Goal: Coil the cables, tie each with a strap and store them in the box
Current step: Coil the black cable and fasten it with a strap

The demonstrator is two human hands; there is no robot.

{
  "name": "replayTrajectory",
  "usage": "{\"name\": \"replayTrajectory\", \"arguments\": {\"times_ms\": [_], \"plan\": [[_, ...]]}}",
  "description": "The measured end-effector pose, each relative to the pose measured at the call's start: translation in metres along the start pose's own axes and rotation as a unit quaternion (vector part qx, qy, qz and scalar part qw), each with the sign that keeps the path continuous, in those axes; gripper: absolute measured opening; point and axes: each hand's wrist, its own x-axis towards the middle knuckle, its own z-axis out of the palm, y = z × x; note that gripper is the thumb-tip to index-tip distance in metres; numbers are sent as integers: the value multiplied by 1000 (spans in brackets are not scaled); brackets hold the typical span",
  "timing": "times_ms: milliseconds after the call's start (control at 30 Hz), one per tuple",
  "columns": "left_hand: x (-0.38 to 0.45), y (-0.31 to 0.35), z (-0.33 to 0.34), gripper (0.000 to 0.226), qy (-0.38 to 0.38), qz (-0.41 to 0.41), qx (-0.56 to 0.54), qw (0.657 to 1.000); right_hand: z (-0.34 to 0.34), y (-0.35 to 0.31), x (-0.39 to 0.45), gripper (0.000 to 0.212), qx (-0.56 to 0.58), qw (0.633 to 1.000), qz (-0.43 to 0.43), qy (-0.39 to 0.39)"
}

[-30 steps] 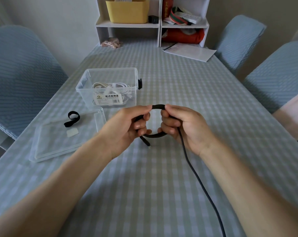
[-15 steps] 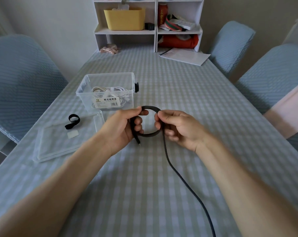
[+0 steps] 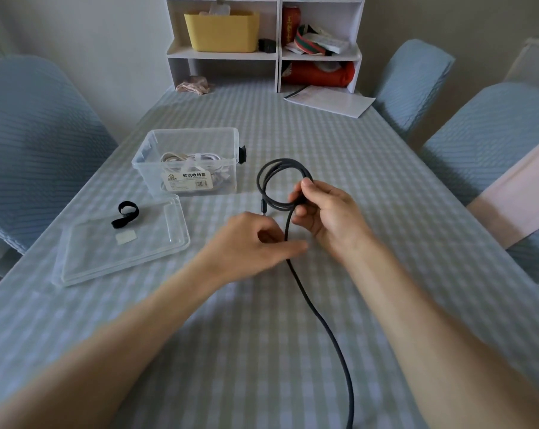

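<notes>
Inside, clear box (image 3: 187,144) holds white cables (image 3: 193,159); strap (image 3: 125,214) on lid (image 3: 122,243).

The box (image 3: 187,156) and its lid (image 3: 122,243) are clear glossy plastic; the black cable (image 3: 323,329) looks matt.

On the checked-cloth bench (image 3: 262,351), the clear plastic box (image 3: 187,159) sits at ten o'clock from the coiled black cable (image 3: 280,174). The clear flat lid (image 3: 122,252) lies before the box, carrying the black looped strap (image 3: 125,214). The white shelf unit (image 3: 263,54) stands at twelve o'clock.
</notes>
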Motion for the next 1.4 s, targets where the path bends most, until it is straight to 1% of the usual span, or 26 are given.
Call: {"name": "replayTrajectory", "arguments": {"times_ms": [67,133,267,333,367,433,500,533,567,600,633,667,700,733,767,800,867,933,967,1033,1067,1133,1233,1267,1333,1400], "plan": [[0,-2,5,33,-3,4,56,998,0,2,1,23,-1,1000,2,-2],[0,-5,4,33,1,-5,75,997,0,3,2,23,4,1000,-3,2],[6,-15,-13,17,48,-49,75,995,-10,-5,8,23,54,996,-25,70],[11,-18,-22,20,72,-117,-40,990,-18,-8,11,24,47,994,-31,92],[13,-20,-26,21,74,-163,-130,975,-20,-8,11,24,18,995,-31,89],[16,-22,-31,19,53,-255,-290,921,-20,-4,11,25,-62,996,-24,63],[18,-21,-33,7,28,-304,-410,859,-18,-1,11,24,-103,993,-22,45],[18,-21,-35,2,18,-309,-449,838,-17,-2,11,24,-100,994,-26,47],[18,-22,-38,2,9,-300,-460,835,-17,-3,11,23,-87,994,-32,54],[17,-24,-40,4,4,-284,-441,851,-18,-5,11,23,-71,995,-36,64],[16,-25,-43,6,8,-261,-383,886,-19,-7,11,23,-55,995,-41,73],[15,-25,-45,9,18,-237,-294,926,-20,-9,11,22,-46,995,-45,79],[14,-25,-45,13,30,-223,-200,954,-22,-8,11,23,-45,994,-49,83],[14,-24,-45,18,38,-222,-141,964,-24,-9,10,23,-52,994,-56,82],[14,-23,-43,24,33,-238,-145,960,-24,-8,9,23,-68,993,-63,77],[14,-20,-42,27,14,-268,-207,941,-24,-8,8,24,-91,991,-73,70],[16,-17,-42,29,-25,-316,-403,858,-23,-6,5,23,-142,984,-95,53],[18,-18,-45,26,-5,-302,-560,771,-20,-6,2,23,-170,978,-112,41],[18,-18,-47,22,20,-280,-615,736,-19,-7,0,22,-176,977,-119,35],[18,-18,-48,17,68,-217,-684,693,-18,-7,-1,22,-192,972,-130,30],[16,-15,-48,16,76,-182,-695,692,-17,-7,-2,22,-200,970,-135,35],[12,-9,-46,22,65,-133,-677,721,-14,-6,-3,23,-206,967,-138,52],[10,-2,-40,21,49,-106,-609,784,-10,-3,-2,25,-210,966,-133,76],[11,0,-38,16,55,-110,-569,813,-10,-1,-1,25,-219,963,-133,80],[11,-2,-33,9,83,-125,-436,887,-11,3,1,26,-245,956,-134,87],[13,-10,-31,10,106,-139,-308,935,-11,7,3,27,-264,951,-131,95]]}}
